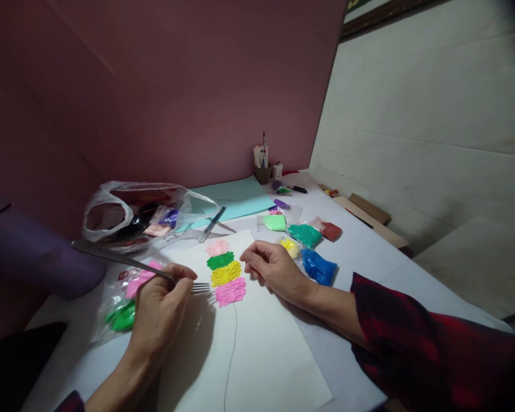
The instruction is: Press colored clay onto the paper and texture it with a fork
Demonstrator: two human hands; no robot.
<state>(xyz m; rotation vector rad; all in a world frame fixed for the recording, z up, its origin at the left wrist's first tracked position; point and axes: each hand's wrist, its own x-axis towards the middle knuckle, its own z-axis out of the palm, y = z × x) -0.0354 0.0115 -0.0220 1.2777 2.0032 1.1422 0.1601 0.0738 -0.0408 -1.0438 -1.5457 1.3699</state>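
Observation:
My left hand point(163, 303) is closed round a metal fork point(120, 260), its handle pointing up to the left. The tines reach the left edge of a bright pink clay patch point(230, 292); whether they touch it I cannot tell. Above that patch sit yellow point(225, 274), green point(220, 261) and pale pink point(218, 248) clay bands, all with a ridged surface. They lie on a white sheet point(266, 355) with a thin drawn line running down from the clay. My right hand point(278, 269) rests just right of the bands, fingers curled together; anything inside them is hidden.
Bagged blue clay point(320, 266), teal clay point(305, 235) and other colours lie at right. A plastic bag point(107, 212), a grey-handled tool point(212, 224) and a light-blue sheet point(240, 197) are behind. Bagged green clay point(122, 316) lies at left; a brush cup point(262, 173) stands by the wall.

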